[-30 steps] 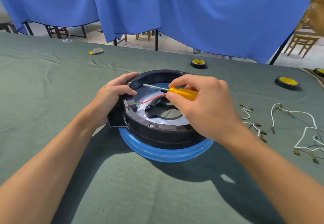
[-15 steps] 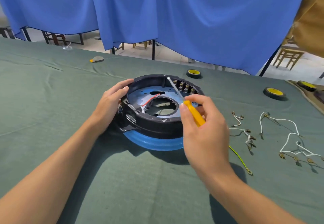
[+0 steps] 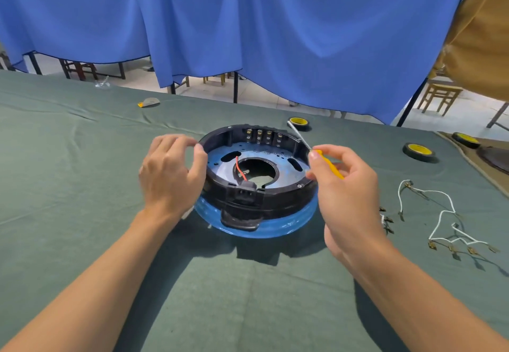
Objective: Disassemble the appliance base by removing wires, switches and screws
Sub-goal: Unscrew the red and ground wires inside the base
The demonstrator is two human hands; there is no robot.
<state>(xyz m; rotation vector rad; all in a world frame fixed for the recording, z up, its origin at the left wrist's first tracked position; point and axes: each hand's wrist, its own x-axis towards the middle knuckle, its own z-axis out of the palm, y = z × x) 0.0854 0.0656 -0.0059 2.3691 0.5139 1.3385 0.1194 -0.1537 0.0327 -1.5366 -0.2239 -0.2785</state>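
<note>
appliance base (image 3: pixel 259 186) sits central on table (image 3: pixel 82 200); left hand (image 3: pixel 170 178) curls at its 9 o'clock rim, grip unclear; right hand (image 3: pixel 348 186) pinches screwdriver (image 3: pixel 327 163) at 3 o'clock. risk: an unsteadied base could turn, tip slipping into red wire (image 3: pixel 238 168)

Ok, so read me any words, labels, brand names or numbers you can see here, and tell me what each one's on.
None can be read.
The appliance base shows no legible label, the screwdriver handle is plain yellow, and any print on the tape rolls is too small and blurred to make out.
</note>
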